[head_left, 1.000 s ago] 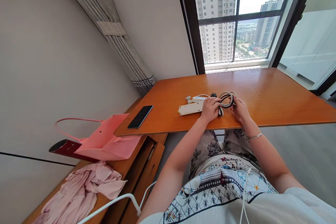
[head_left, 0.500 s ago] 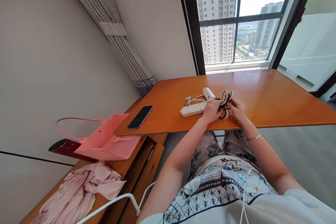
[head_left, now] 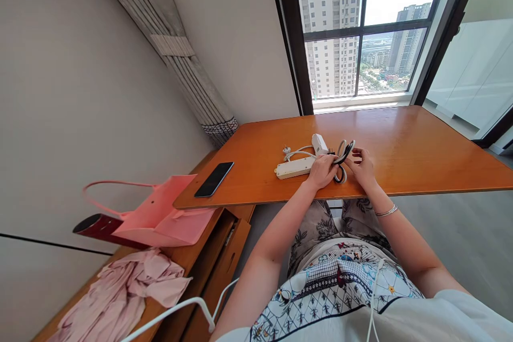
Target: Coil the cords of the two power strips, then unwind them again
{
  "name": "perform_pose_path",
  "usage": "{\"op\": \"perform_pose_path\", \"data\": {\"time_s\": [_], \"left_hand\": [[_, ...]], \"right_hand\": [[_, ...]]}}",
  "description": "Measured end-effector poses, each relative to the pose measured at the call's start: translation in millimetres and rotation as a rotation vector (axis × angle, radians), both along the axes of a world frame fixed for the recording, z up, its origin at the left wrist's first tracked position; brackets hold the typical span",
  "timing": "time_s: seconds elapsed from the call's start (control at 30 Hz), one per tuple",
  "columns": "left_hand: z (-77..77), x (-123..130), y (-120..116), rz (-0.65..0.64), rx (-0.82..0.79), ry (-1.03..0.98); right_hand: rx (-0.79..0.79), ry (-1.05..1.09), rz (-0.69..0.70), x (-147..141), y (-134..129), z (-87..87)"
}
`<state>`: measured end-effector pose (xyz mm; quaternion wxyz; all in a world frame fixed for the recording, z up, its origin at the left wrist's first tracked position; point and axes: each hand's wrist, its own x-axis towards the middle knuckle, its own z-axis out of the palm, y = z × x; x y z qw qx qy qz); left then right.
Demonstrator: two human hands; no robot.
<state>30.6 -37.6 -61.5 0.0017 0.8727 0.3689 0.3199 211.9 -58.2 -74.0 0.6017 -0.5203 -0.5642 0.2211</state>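
A bundle of looped white and black cables (head_left: pixel 343 154) stands up from the wooden table near its front edge. My left hand (head_left: pixel 321 171) is closed around the left side of this bundle, its fingers partly hiding the cable. At the bundle's right side is my right hand (head_left: pixel 363 170), fingers bent and apart, the thumb close to the loops; whether it touches them is hard to see. Left of my left hand lies a white power strip (head_left: pixel 294 168). Behind it are a white plug (head_left: pixel 286 153) on a cord and a second white block, likely another power strip (head_left: pixel 319 144).
A dark phone (head_left: pixel 214 179) lies at the left of the brown table (head_left: pixel 420 155). Below left, a pink bag (head_left: pixel 164 219), a dark red cylinder (head_left: pixel 100 225) and pink cloth (head_left: pixel 128 288) rest on a wooden cabinet. A window (head_left: pixel 360 32) stands behind the table.
My right hand's fingers have lifted and spread away from the cable loops. The left hand keeps its hold, and the cables have shifted very slightly.
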Motion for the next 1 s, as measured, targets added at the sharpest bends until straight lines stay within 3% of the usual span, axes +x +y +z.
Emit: {"op": "perform_pose_path", "data": {"time_s": [0.1, 0.2, 0.33, 0.43, 0.53, 0.7, 0.83, 0.9, 1.0], "left_hand": [[-2.1, 0, 0, 0.028, 0.012, -0.02], [-5.8, -1, 2, 0.085, 0.018, -0.058], [-11.3, -5, 6, 0.124, 0.041, -0.122], [-13.5, -8, 8, 0.117, 0.036, -0.15], [-13.9, -9, 8, 0.093, 0.013, -0.199], [-14.5, -9, 8, 0.123, 0.0, -0.249], [-15.2, -7, 10, 0.198, 0.012, -0.177], [-14.0, -5, 10, 0.207, 0.02, -0.146], [-9.9, -1, 9, 0.198, 0.03, -0.089]], "right_hand": [[0.001, -0.014, -0.038, 2, 3, -6.0], [-0.096, 0.018, 0.028, 3, 12, -11.6], [-0.258, 0.14, 0.208, 0, 31, -9.4], [-0.293, 0.219, 0.412, -5, 42, 1.6], [-0.347, 0.284, 0.506, -8, 46, 15.2], [-0.417, 0.338, 0.497, -1, 41, 31.6], [-0.396, 0.308, 0.506, 27, 37, 47.7], [-0.344, 0.171, 0.485, 46, 36, 61.4], [-0.171, -0.189, 0.341, 76, 33, 87.7]]}}
